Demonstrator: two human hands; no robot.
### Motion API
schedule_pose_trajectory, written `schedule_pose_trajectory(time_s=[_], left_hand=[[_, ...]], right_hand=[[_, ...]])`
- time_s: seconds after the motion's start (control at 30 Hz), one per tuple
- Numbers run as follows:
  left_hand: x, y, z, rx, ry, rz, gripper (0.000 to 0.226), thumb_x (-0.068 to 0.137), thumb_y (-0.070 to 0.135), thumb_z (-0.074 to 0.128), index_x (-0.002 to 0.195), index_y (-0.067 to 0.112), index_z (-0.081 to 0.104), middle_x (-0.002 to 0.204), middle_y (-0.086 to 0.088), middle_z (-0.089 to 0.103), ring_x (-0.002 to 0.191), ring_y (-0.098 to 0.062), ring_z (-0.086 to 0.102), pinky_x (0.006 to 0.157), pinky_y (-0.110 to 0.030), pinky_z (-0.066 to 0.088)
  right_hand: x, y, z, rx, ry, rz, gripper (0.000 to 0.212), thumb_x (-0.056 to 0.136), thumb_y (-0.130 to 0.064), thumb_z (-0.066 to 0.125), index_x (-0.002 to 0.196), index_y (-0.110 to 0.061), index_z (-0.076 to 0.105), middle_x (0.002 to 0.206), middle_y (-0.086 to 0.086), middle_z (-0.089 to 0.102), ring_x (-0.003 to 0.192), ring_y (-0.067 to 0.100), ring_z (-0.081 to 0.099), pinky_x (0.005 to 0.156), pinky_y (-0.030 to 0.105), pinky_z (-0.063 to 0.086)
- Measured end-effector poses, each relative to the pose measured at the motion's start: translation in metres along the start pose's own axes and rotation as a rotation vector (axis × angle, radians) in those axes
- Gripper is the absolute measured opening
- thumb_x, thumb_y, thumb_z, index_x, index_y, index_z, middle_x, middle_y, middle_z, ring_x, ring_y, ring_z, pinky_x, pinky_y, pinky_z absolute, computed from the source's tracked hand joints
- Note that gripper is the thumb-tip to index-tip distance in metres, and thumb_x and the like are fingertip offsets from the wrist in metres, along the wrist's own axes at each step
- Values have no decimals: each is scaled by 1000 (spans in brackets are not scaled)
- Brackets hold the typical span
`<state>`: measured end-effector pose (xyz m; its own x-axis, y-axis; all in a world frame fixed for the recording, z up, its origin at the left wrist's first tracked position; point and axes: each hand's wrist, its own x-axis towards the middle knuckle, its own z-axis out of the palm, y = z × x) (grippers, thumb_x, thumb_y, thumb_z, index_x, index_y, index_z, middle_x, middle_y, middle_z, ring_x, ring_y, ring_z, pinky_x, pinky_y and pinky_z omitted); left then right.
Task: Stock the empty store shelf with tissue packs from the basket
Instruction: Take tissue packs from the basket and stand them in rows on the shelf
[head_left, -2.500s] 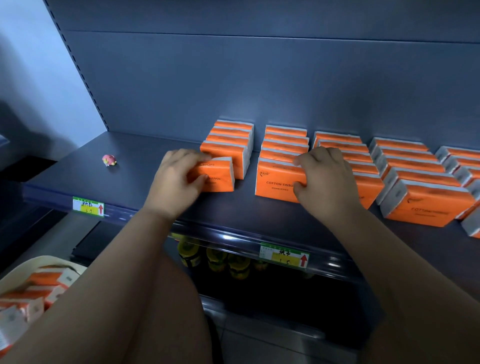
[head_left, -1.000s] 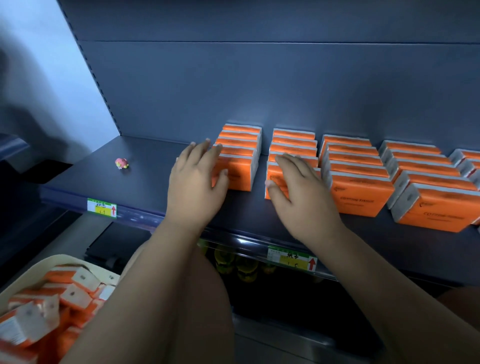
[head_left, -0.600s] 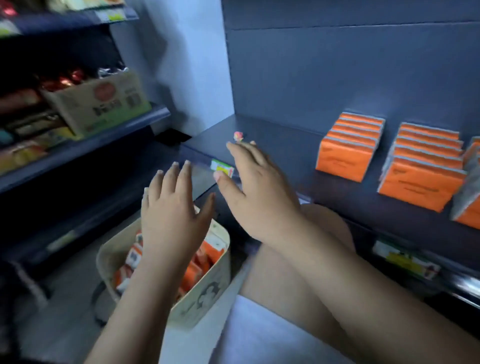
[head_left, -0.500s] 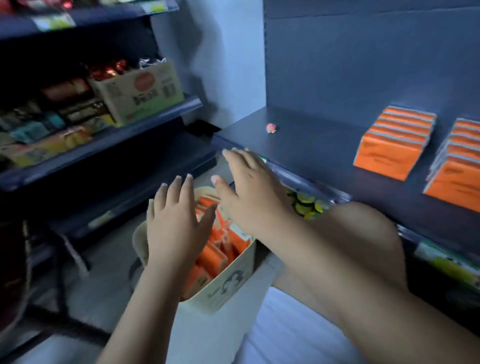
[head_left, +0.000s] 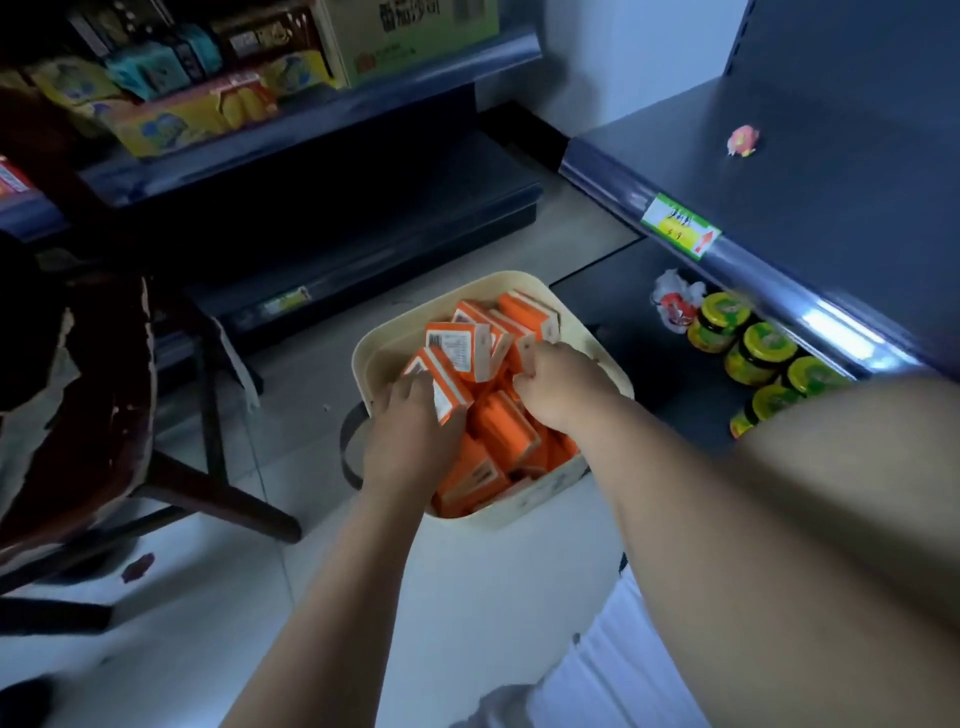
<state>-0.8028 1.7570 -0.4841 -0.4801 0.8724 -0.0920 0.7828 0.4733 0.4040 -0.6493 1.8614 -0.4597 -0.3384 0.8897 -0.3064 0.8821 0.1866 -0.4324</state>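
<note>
- Both grips are now digging in the basket (head_left: 375, 358) on the floor, no longer up at the shelf (head_left: 841, 208) rows like a second ago.
- The left grip (head_left: 410, 441) is grasping one near pack (head_left: 442, 395). The right grip (head_left: 561, 389) is curling its fingers into the pile, can't tell if it's holding any.
- One basket is carrying a jumble of orange tissue packs (head_left: 504, 431), too tangled to count.
- One pink trinket (head_left: 744, 140) is sitting on the shelf, and four green-lidded jars (head_left: 761, 351) are showing underneath.
- One price tag (head_left: 680, 226) is showing a red arrow, text unreadable.

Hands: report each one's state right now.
Left hand: grips the near pack in the basket.
Right hand: fingers curl on the far pack.
</note>
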Motion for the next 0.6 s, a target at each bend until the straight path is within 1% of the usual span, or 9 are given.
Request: schedule_pose_trajectory(time_s=[0.1,0.17,0.23,0.3,0.33,0.37,0.47,0.53,0.6], left_hand=[[25,-3,21,-10,-39,-19,59,101,55,46,153,29,40,156,-1,48,141,-29,44,107,-55,47],[39,-5,37,43,-44,-2,59,100,51,47,155,30,37,157,-3,47,143,-31,42,113,-54,39],[48,-6,53,132,-14,8,64,98,52,45,157,37,28,159,-5,45,144,-35,41,115,-56,34],[56,-5,66,191,2,-26,68,97,57,45,158,41,20,161,-9,41,144,-39,41,114,-59,32],[60,-5,73,215,1,-53,72,96,59,45,160,40,17,162,-11,38,144,-40,40,115,-60,30],[65,-4,78,233,0,-88,78,96,62,46,161,37,12,164,-14,35,146,-41,39,115,-61,28],[75,-7,92,274,5,-168,91,94,69,47,163,31,1,165,-19,32,148,-43,35,116,-63,27],[78,-10,98,276,24,-187,88,96,63,49,162,30,3,163,-18,35,147,-43,37,114,-65,28],[81,-10,99,241,46,-201,82,96,57,51,161,28,9,160,-16,41,144,-41,42,113,-67,28]], right_hand=[[26,-9,14,79,-38,14,29,100,-32,47,125,-25,58,105,-1,64,92,26,59,79,38,52],[44,-24,25,178,-70,16,34,99,-37,50,131,-27,58,119,0,66,103,26,62,83,37,50],[68,-36,45,297,-100,17,53,94,-49,51,143,-30,52,131,-1,65,111,25,66,86,36,55],[87,-43,63,412,-107,58,65,87,-53,53,148,-32,46,140,3,61,107,23,68,68,24,59],[93,-44,67,455,-83,85,63,89,-51,58,148,-30,47,142,3,59,106,19,67,56,12,51],[96,-45,68,494,-48,121,60,92,-49,63,146,-27,49,140,1,60,107,15,64,55,7,44],[104,-33,75,622,-26,279,69,92,-40,74,146,-14,41,138,6,60,120,23,62,77,22,42],[106,-28,78,658,-40,311,83,89,-43,77,152,-12,34,144,7,54,128,26,57,84,25,35],[107,-28,80,688,-76,306,95,84,-49,80,157,-16,30,147,6,52,132,27,54,93,27,39]])
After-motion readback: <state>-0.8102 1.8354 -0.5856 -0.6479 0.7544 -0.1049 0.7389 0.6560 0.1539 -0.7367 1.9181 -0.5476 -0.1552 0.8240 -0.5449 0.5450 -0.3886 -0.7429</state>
